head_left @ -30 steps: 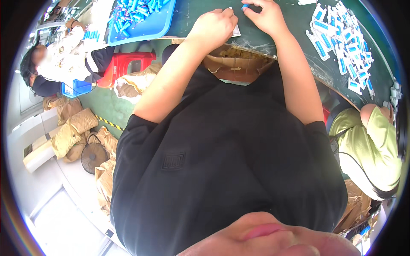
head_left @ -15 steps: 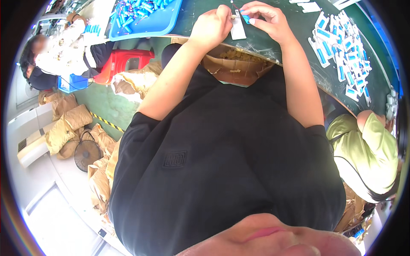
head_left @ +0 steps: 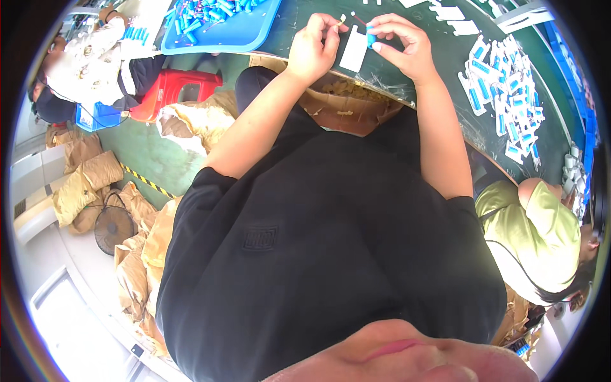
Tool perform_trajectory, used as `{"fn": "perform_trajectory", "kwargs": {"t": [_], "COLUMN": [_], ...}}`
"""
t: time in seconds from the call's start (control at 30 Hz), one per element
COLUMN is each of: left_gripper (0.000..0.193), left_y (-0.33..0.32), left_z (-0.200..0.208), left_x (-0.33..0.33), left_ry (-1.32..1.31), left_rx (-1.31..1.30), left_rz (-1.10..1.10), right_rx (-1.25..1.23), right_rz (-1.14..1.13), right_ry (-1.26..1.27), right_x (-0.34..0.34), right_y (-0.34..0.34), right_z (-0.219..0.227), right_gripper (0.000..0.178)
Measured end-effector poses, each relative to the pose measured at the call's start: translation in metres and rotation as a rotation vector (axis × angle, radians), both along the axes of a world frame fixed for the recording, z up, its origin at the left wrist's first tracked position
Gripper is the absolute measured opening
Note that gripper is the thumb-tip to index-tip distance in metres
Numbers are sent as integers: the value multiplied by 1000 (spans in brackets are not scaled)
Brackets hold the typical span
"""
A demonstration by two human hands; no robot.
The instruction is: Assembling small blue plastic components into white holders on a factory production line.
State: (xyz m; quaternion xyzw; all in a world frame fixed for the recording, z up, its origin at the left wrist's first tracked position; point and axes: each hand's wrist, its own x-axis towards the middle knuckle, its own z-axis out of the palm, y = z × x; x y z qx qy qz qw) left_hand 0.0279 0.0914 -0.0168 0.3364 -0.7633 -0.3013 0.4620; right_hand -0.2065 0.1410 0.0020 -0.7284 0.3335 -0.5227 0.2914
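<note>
My left hand (head_left: 314,49) is closed, its thumb and forefinger pinching a small pale-yellow piece (head_left: 343,20) too tiny to name. Between the thumb and fingers of my right hand (head_left: 407,46) is a blue cylindrical battery (head_left: 371,39). A thin dark-red wire (head_left: 359,20) runs up from it toward a small white end. Just below and between the hands, a flat white rectangular plastic part (head_left: 354,52) lies on the dark green table (head_left: 417,92), beside the battery. My right fingers hide part of the battery.
A blue tray (head_left: 258,37) of wired blue batteries stands at left. Many white parts with blue batteries (head_left: 506,99) lie heaped at right, with loose white parts (head_left: 450,13) farther back. A person in light green (head_left: 534,232) sits at right, another in white (head_left: 95,70) at left.
My hands have drawn apart, the left moving away from the battery with the small pale piece. The white part now shows more fully between them. The whole view has shifted slightly.
</note>
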Motion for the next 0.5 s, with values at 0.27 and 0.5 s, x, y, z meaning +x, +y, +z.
{"fn": "perform_trajectory", "kwargs": {"t": [0.27, 0.5], "left_gripper": [8, 3], "left_y": [13, 55], "left_z": [15, 22], "left_x": [8, 68], "left_ry": [503, -52], "left_rx": [314, 896], "left_rz": [-49, -276], "right_rx": [120, 243], "right_rz": [-192, -292], "right_ry": [-338, -370], "right_x": [-22, -11], "right_y": [-14, -11], "right_z": [-31, -29], "right_gripper": [20, 13]}}
